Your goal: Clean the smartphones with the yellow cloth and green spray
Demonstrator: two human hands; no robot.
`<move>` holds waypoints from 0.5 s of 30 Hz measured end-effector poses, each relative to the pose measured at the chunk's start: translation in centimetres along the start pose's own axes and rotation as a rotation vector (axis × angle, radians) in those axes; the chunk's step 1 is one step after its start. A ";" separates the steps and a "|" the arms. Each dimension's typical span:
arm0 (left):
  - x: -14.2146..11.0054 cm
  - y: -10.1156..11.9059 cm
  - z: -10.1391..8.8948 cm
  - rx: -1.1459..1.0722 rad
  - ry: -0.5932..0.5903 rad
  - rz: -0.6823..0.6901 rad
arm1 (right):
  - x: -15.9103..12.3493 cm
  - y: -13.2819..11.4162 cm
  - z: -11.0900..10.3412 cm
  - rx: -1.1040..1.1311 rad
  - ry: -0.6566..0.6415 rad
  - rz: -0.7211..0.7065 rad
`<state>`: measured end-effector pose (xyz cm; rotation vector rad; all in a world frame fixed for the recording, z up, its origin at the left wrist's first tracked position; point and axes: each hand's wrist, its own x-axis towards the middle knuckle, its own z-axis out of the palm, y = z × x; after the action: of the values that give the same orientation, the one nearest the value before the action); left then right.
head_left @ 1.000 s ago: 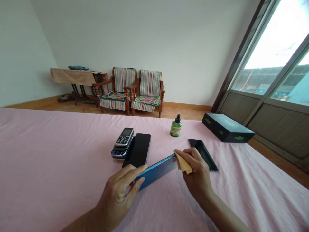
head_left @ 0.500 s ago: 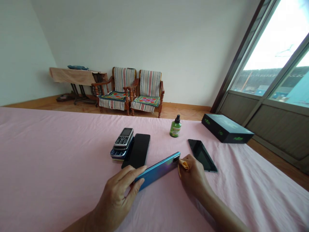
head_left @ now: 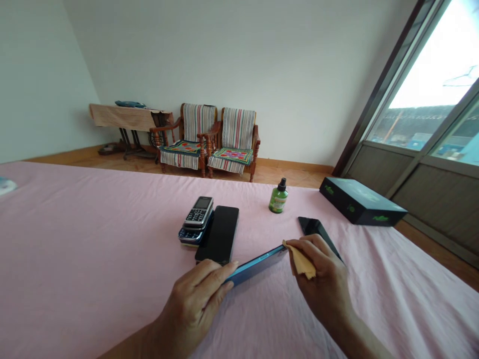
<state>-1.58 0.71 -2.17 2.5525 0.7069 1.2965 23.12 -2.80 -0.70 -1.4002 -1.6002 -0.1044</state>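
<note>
A blue smartphone (head_left: 258, 266) is tilted on its long edge above the pink sheet, its edge facing up. My left hand (head_left: 200, 299) grips its near left end between thumb and fingers. At the other end, my right hand (head_left: 322, 271) pinches a yellow cloth (head_left: 303, 262) against the phone's corner. Just beyond my left hand lies a black smartphone (head_left: 220, 234), screen up. Beside it rests a stack of old keypad phones (head_left: 198, 214), a silver one on top. Behind my right hand is another dark phone or small tablet (head_left: 318, 230), partly covered by the hand.
A green bottle with a black cap (head_left: 278, 197) stands upright beyond the phones. A black box (head_left: 361, 202) sits at the right edge of the pink sheet (head_left: 93, 249). Two wooden armchairs (head_left: 232, 142) and a cloth-covered sewing table (head_left: 123, 117) stand by the wall.
The blue phone has turned so its edge faces up and its back shows less. My right hand has shifted to its corner, with more of the cloth showing. The view has swung slightly left.
</note>
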 end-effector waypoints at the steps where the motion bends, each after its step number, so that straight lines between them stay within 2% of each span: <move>1: 0.0 0.0 0.0 -0.001 -0.001 0.007 | -0.1 -0.1 0.1 0.004 -0.001 -0.009; 15: 0.0 0.5 0.1 -0.008 -0.029 0.033 | -1.3 -3.0 1.0 0.184 -0.159 -0.109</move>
<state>-1.38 0.27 -2.03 2.5815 0.6547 1.2670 19.98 -4.14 -0.64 -1.2043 -1.7695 0.0903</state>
